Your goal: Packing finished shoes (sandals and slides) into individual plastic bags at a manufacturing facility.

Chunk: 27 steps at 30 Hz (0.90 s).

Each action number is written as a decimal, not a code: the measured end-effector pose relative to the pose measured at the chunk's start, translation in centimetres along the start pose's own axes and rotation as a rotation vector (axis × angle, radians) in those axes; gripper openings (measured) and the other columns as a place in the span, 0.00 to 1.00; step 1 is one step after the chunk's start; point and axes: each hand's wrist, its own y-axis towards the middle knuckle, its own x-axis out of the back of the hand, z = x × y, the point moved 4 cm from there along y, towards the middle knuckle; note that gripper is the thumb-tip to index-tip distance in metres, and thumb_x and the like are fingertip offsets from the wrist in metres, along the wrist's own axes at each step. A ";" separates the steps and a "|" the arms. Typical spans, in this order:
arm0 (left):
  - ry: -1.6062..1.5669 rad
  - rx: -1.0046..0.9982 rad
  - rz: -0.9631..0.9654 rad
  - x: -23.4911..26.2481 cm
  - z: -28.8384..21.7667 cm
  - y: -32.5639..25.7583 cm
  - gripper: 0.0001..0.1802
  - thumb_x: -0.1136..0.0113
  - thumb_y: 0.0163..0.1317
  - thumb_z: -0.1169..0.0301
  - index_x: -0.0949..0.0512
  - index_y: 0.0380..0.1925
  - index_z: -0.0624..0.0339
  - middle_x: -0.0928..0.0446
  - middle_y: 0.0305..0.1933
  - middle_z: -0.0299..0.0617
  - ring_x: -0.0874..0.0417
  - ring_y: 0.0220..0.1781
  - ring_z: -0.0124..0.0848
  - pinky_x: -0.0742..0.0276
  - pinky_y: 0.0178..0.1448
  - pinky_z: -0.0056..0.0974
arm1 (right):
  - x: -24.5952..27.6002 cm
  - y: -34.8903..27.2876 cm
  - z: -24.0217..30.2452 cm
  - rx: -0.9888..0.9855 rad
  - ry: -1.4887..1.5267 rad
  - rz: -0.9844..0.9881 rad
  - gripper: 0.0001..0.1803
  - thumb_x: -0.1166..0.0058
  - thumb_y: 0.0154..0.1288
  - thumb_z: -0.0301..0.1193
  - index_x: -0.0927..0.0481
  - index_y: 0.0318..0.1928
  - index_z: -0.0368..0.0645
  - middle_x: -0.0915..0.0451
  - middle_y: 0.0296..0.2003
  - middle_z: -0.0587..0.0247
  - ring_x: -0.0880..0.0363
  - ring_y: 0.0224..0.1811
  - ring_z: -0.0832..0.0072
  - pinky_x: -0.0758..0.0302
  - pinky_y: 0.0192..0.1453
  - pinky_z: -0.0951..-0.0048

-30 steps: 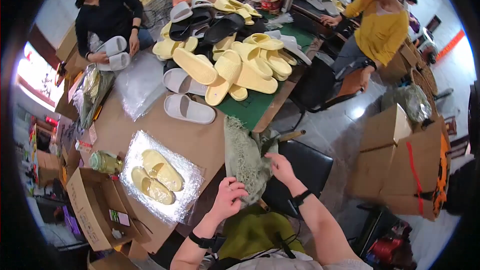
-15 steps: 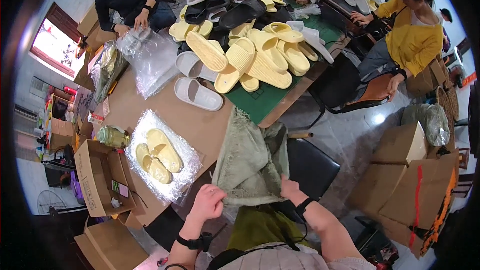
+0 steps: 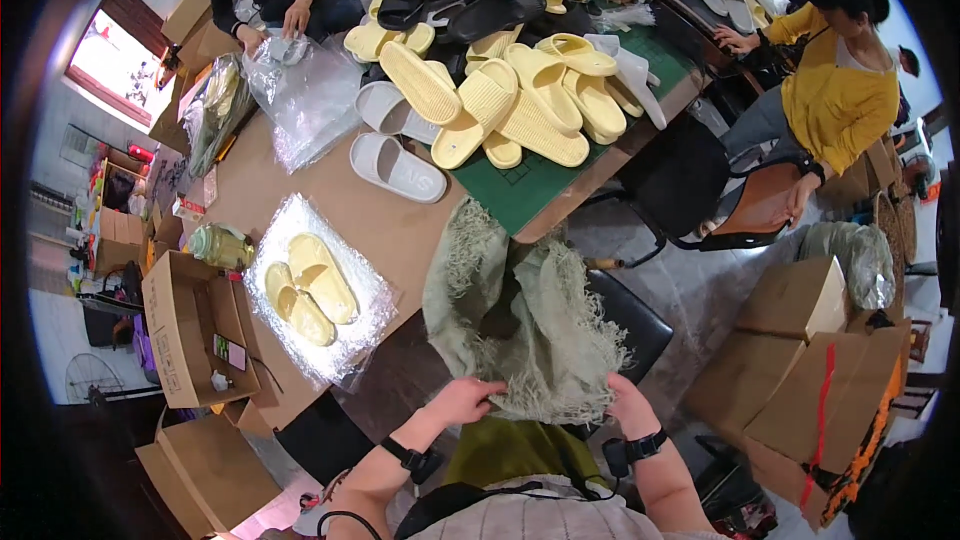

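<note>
A grey-green woven sack (image 3: 555, 340) with a frayed, stringy rim hangs at the table's near corner, its mouth spread and its folds sagging between my hands. My left hand (image 3: 464, 401) pinches the near left part of the fringe. At the near right part, my right hand (image 3: 630, 407) grips the same fringe, its fingertips partly hidden by the cloth. The sack's far edge rests against the brown tabletop (image 3: 400, 250). To the left, a pair of yellow slide sandals (image 3: 312, 285) lies on a clear plastic bag (image 3: 368, 325).
A heap of yellow, grey and black sandals (image 3: 490, 105) covers the green mat. An open carton (image 3: 195, 335) stands at left, stacked cartons (image 3: 770, 360) at right. A black stool (image 3: 635, 320) is beyond the sack. Co-workers sit far left, holding plastic, and far right in yellow (image 3: 840, 90).
The sack has been turned and its frayed rim spread toward me, where a smooth edge was before. Both hands have shifted right, and the right is lower. The view has tilted slightly.
</note>
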 end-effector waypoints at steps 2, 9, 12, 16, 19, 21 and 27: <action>-0.034 -0.051 -0.016 -0.1 -0.5 -1.4 0.16 0.44 0.58 0.68 0.17 0.46 0.52 0.16 0.45 0.44 0.17 0.44 0.49 0.19 0.47 0.48 | 4.7 2.0 -0.7 -0.112 -0.339 -0.216 0.38 0.35 0.61 0.35 0.33 0.70 0.35 0.18 0.54 0.57 0.17 0.46 0.67 0.22 0.50 0.62; -0.061 -0.044 0.161 1.7 -2.2 -7.8 0.08 0.42 0.55 0.69 0.19 0.33 0.58 0.22 0.34 0.47 0.20 0.39 0.50 0.23 0.43 0.51 | 16.9 9.5 -2.2 -0.349 -1.273 -0.527 0.46 0.46 0.66 0.19 0.56 0.78 0.38 0.41 0.73 0.46 0.20 0.51 0.59 0.23 0.46 0.62; 0.063 -0.100 0.121 1.6 -2.9 -8.2 0.07 0.41 0.51 0.70 0.19 0.28 0.59 0.23 0.33 0.46 0.19 0.39 0.49 0.23 0.46 0.49 | 15.7 13.2 -2.3 0.011 -0.980 -0.602 0.39 0.51 0.67 0.19 0.47 0.76 0.37 0.35 0.70 0.48 0.23 0.57 0.56 0.25 0.52 0.58; -0.024 -0.270 -0.044 1.2 -3.4 -7.9 0.08 0.41 0.48 0.69 0.18 0.26 0.60 0.20 0.34 0.44 0.19 0.40 0.47 0.24 0.53 0.47 | 13.6 15.8 1.0 0.131 -0.627 -0.427 0.33 0.43 0.63 0.29 0.31 0.69 0.35 0.28 0.65 0.48 0.27 0.61 0.56 0.30 0.61 0.53; 0.001 -0.190 0.000 -0.5 -2.1 -9.4 0.10 0.40 0.49 0.67 0.17 0.27 0.60 0.18 0.32 0.45 0.18 0.40 0.47 0.25 0.59 0.47 | 7.5 15.4 1.7 -0.071 -0.391 -0.280 0.38 0.35 0.57 0.43 0.27 0.65 0.36 0.24 0.61 0.50 0.26 0.63 0.56 0.32 0.64 0.49; 0.049 -0.155 0.062 -1.3 -1.6 -9.3 0.11 0.39 0.50 0.65 0.17 0.28 0.60 0.17 0.31 0.46 0.18 0.40 0.47 0.26 0.61 0.47 | 8.6 13.5 4.0 -0.129 -1.019 -0.624 0.37 0.33 0.57 0.44 0.26 0.64 0.38 0.21 0.57 0.51 0.26 0.63 0.56 0.27 0.61 0.51; 0.107 -0.041 0.140 -3.0 1.2 -8.7 0.19 0.35 0.56 0.50 0.16 0.37 0.53 0.17 0.29 0.48 0.17 0.40 0.48 0.26 0.60 0.48 | 9.8 9.8 6.9 -0.216 -2.135 -0.855 0.25 0.38 0.63 0.35 0.24 0.58 0.39 0.24 0.57 0.47 0.23 0.58 0.54 0.20 0.56 0.59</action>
